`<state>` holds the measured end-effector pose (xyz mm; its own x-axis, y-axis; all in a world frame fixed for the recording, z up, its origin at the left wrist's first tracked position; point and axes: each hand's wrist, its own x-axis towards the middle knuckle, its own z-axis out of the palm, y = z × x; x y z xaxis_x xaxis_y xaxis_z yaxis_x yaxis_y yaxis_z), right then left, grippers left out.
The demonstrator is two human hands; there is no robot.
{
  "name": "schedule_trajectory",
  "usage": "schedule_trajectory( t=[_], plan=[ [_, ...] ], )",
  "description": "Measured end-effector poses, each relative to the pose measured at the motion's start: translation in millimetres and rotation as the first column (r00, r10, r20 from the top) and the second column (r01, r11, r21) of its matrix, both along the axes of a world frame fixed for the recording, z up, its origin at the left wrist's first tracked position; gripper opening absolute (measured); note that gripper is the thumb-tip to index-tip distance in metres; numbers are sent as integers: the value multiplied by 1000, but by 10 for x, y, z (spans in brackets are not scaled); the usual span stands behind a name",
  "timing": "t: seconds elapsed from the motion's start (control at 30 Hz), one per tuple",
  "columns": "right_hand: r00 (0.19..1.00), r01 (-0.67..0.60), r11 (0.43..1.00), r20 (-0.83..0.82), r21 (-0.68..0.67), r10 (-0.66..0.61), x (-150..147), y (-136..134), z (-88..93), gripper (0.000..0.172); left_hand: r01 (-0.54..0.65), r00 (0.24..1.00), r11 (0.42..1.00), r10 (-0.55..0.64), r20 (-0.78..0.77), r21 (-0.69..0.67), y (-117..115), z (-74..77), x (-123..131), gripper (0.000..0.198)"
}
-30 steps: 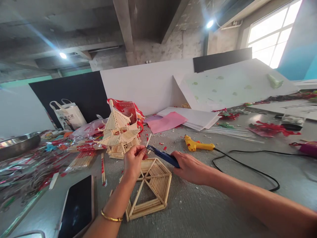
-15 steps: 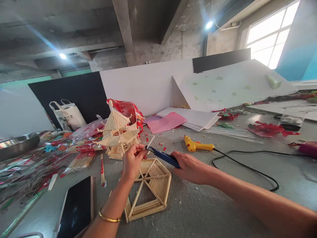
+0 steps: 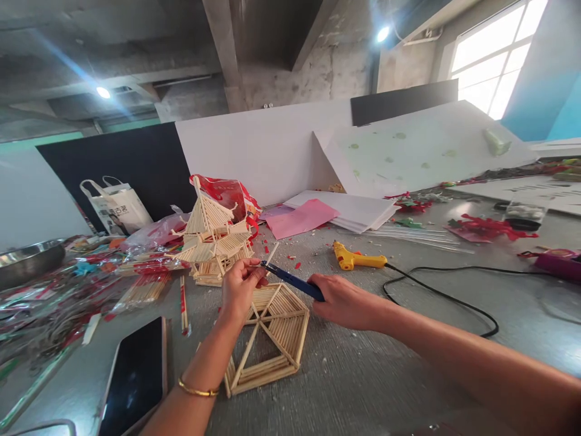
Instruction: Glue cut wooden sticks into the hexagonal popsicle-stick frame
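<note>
My left hand [image 3: 239, 290] is closed in a pinch on a thin pale wooden stick [image 3: 272, 253], whose free end sticks up to the right. My right hand [image 3: 338, 301] is wrapped round a long blue-handled cutter [image 3: 297, 283]. Its dark tip meets the stick right beside my left fingertips. Below both hands lies a six-sided frame of wooden sticks [image 3: 297, 339], with spokes from its centre; some sections are filled with sticks and others are open. Behind my left hand stands a small tiered pagoda model [image 3: 213, 242] built of similar sticks.
A yellow glue gun [image 3: 358, 257] lies to the right, its black cord [image 3: 447, 297] looping across the table. A phone [image 3: 136, 369] lies at front left, near bundled sticks [image 3: 140, 293] and plastic wrapping. Pink paper [image 3: 302, 218] and white boards [image 3: 363, 212] are behind.
The view has shifted slightly, so everything sits a little further left and higher. The blue cutter's handles look closer together; both hands keep their hold beside the stick.
</note>
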<state>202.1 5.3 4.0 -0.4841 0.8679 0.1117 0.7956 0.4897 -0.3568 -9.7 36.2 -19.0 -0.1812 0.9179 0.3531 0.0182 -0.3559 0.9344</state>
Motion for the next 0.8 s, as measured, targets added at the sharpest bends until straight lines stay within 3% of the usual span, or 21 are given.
schedule_trajectory(
  t=[0.5,0.8],
  plan=[
    [998,22,1000,64,-7,-22,19,69,-26,14,-43,998,999,41,-37,-31,53,-125,45,32],
    [994,15,999,109,29,-18,49,139,-37,17,12,997,998,-17,-73,-61,76,-142,26,33]
  ],
)
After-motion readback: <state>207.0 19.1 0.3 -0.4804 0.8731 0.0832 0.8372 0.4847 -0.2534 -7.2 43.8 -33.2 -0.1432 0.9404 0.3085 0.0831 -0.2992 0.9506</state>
